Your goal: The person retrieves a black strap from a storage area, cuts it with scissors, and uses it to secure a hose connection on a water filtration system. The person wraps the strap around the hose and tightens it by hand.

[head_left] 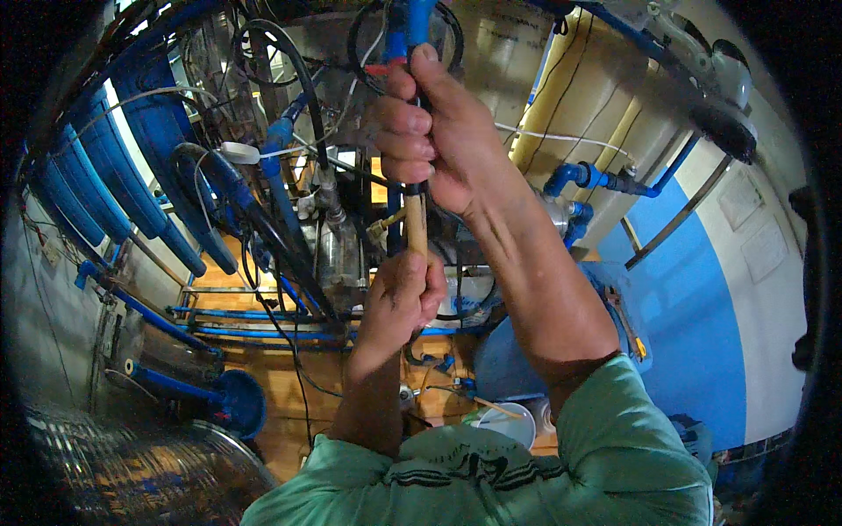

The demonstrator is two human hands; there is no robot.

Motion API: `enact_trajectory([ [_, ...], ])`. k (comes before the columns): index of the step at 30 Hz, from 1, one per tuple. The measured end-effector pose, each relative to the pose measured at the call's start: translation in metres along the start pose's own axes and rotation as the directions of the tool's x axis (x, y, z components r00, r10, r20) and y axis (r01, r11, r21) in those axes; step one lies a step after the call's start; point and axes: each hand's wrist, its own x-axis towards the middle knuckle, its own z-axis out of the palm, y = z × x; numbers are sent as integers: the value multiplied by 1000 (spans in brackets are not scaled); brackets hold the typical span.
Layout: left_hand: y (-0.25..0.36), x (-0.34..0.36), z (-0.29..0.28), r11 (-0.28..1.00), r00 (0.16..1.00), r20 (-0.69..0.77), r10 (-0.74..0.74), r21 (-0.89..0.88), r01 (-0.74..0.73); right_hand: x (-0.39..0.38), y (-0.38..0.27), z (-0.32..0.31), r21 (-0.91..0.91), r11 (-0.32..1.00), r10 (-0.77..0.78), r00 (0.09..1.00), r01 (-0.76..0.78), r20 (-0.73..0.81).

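Near the centre of the head view, my right hand [443,131] is wrapped round the black upper part of an upright pipe or hose, just below a blue fitting [412,22] with a red piece [377,68] beside it. Below it, my left hand [399,294] grips the tan length [416,219] of the same upright piece, whose material I cannot make out. A small brass-coloured fitting [381,230] sits just left of the tan length. Black and white cables run behind my hands.
Blue cylinders [114,184], pipes and hoses crowd the left. Tall cream tanks [561,88] stand upper right. A blue container [504,359], a tool [627,324] and a white bucket [517,425] are lower right. Blue pipes [263,331] cross above the wooden floor [289,377].
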Motion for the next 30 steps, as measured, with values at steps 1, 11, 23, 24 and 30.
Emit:
enact_trajectory([
  [1, 0, 1, -2, 996, 999, -40, -1, 84, 4, 1, 2, 3, -27, 999, -24, 999, 24, -27],
  [11, 18, 8, 1, 853, 878, -392, 274, 521, -34, 3, -2, 27, -407, 902, -292, 895, 142, -337],
  [23, 11, 22, -10, 805, 825, -418, 379, 588, -72, 12, 8, 28, -446, 878, -363, 848, 173, -386],
  [24, 15, 20, -8, 837, 850, -414, 326, 544, -57, 13, 8, 25, -442, 880, -360, 851, 174, -382],
  [30, 35, 19, -22, 990, 976, -167, -137, -17, 136, 15, 15, 21, -417, 882, -383, 848, 218, -367],
])
